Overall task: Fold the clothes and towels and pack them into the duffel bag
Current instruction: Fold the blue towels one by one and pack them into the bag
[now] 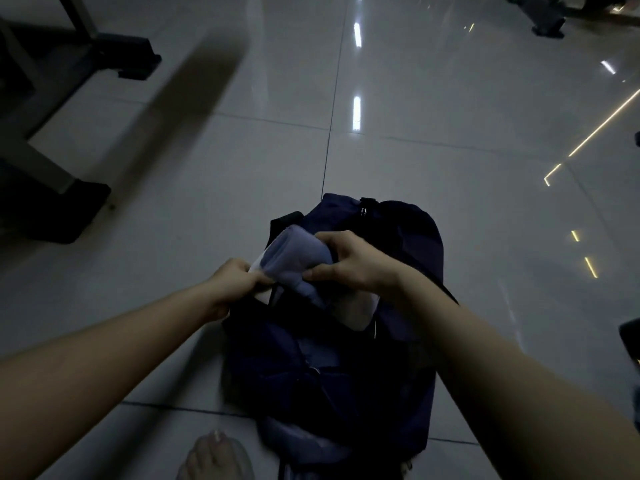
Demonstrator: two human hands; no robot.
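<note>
The head camera is looking down in dim light at a person's two bare forearms, which are reaching forward over a dark navy fabric duffel bag [270,368]. The bag is lying lengthwise on a glossy grey tiled floor [450,150], its far end pointing away and its near end lying just beside a bare foot [214,459] at the bottom edge. Both hands are gripping a rolled bundle of light blue-grey cloth [294,258], which is sitting tilted over the far half of the bag, at its open top. The left hand [239,282] is curling its fingers around the bundle's near left end. The right hand [353,261] is closing over the bundle's right side, thumb below and fingers wrapping over the top. Just beneath the right wrist, a pale folded cloth [360,313] is showing inside the bag's opening. A pale lavender piece of fabric [298,441] is lying at the bag's near end; whether it is inside or outside is unclear. At the far left, a dark metal stand with flat black feet [135,57] is resting on the floor, well apart from the bag. Bright strips of light are reflecting off the tiles at centre and right.
</note>
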